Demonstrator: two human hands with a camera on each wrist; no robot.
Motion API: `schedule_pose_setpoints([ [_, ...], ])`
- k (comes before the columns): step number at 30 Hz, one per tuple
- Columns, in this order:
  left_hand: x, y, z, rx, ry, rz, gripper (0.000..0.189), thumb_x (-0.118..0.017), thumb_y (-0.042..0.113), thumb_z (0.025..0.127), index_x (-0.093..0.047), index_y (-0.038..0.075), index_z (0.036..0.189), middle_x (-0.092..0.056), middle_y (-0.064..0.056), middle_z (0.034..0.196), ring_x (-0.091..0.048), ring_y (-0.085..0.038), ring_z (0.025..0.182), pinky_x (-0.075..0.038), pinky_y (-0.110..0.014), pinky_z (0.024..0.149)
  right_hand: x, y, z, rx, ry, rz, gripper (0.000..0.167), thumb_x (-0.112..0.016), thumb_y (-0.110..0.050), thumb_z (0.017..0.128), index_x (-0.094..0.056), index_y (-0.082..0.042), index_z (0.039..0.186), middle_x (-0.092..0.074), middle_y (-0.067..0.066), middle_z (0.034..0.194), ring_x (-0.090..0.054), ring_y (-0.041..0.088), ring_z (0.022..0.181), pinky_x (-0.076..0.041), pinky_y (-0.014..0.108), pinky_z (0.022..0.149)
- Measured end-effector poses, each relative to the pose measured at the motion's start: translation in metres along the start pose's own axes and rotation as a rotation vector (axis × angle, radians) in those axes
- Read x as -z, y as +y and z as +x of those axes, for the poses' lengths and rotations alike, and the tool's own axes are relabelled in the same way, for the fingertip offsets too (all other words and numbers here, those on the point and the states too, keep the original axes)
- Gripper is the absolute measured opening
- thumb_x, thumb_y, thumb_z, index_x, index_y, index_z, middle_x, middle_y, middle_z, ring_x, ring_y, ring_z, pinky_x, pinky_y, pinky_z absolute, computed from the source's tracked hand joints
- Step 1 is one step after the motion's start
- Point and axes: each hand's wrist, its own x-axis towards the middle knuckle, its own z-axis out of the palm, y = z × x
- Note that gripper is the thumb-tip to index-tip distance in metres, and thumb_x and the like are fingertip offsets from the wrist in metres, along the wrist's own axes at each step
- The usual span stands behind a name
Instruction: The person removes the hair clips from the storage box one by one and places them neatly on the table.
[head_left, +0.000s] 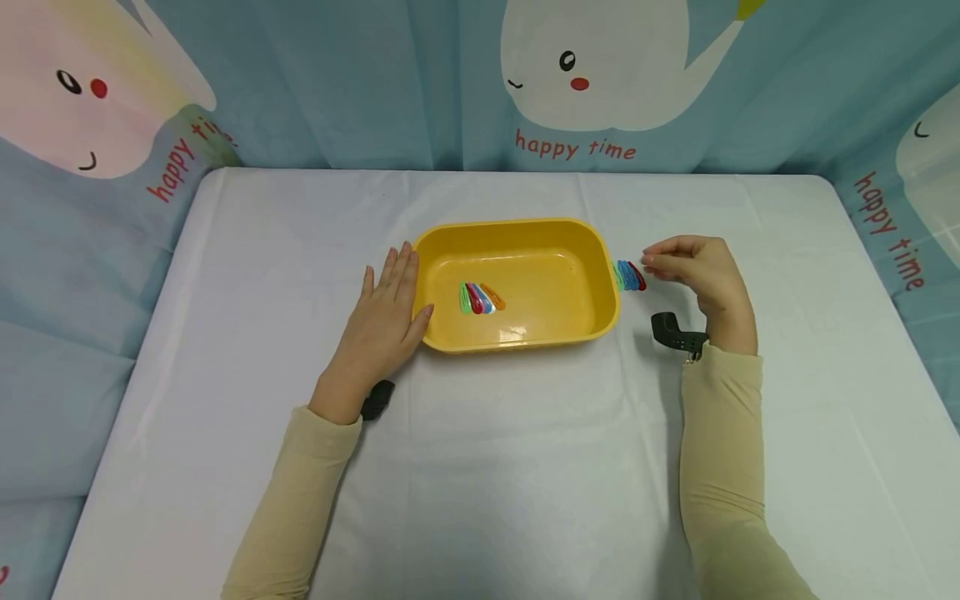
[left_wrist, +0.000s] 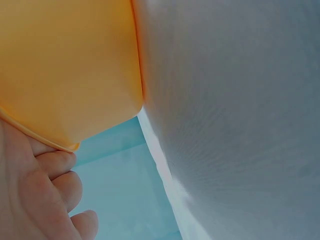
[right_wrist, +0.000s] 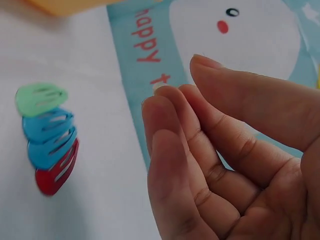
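A yellow plastic basin (head_left: 555,279) stands on the white-covered table. My left hand (head_left: 378,329) rests against its left rim, fingers straight and thumb over the edge; in the left wrist view the fingers touch the rim of the basin (left_wrist: 70,70). Inside the basin, left of the middle, several snap hair clips (head_left: 480,298) in green, red, blue, white and orange lie in a row. Another row lies on the table by the right rim: a green clip (right_wrist: 40,99), two blue clips (right_wrist: 50,142) and a red clip (right_wrist: 54,172). Beside them my right hand (head_left: 701,271) hovers, fingers loosely bent, thumb apart, holding nothing.
A white cloth (head_left: 510,467) covers the table. Blue curtains (head_left: 360,83) with whale prints hang behind the table and at both sides. Black wrist cameras, one by the right wrist (head_left: 675,335), sit under each forearm.
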Motion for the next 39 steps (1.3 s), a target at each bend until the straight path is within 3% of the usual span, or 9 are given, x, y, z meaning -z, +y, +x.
schedule_pose_setpoints([
  [19, 0.002, -0.001, 0.0, 0.002, 0.0, 0.005, 0.066, -0.037, 0.031, 0.101, -0.009, -0.006, 0.148, -0.004, -0.017, 0.156, 0.0, -0.027, 0.144, 0.001, -0.049, 0.113, -0.015, -0.029, -0.016, 0.118, -0.037, 0.042, 0.01, -0.07, -0.012, 0.085, -0.073, -0.003, 0.088, -0.07, -0.002, 0.08, -0.066, 0.011, 0.077, -0.053, 0.021, 0.071],
  [34, 0.0, 0.0, -0.001, -0.019, 0.01, 0.018, 0.066, -0.035, 0.032, 0.101, -0.009, -0.007, 0.148, -0.004, -0.018, 0.156, -0.001, -0.029, 0.143, -0.001, -0.05, 0.113, -0.031, -0.041, -0.025, 0.131, -0.075, -0.053, 0.015, -0.072, -0.016, 0.084, -0.072, -0.002, 0.09, -0.069, -0.004, 0.076, -0.063, 0.023, 0.078, -0.051, 0.023, 0.069],
  [39, 0.001, 0.0, -0.002, -0.013, 0.006, 0.015, 0.066, -0.035, 0.033, 0.102, -0.009, -0.006, 0.148, -0.004, -0.017, 0.156, -0.002, -0.03, 0.143, 0.0, -0.05, 0.113, -0.042, -0.048, -0.024, 0.148, -0.114, -0.069, 0.02, -0.072, -0.015, 0.084, -0.07, 0.002, 0.093, -0.07, -0.003, 0.078, -0.065, 0.02, 0.078, -0.051, 0.023, 0.067],
])
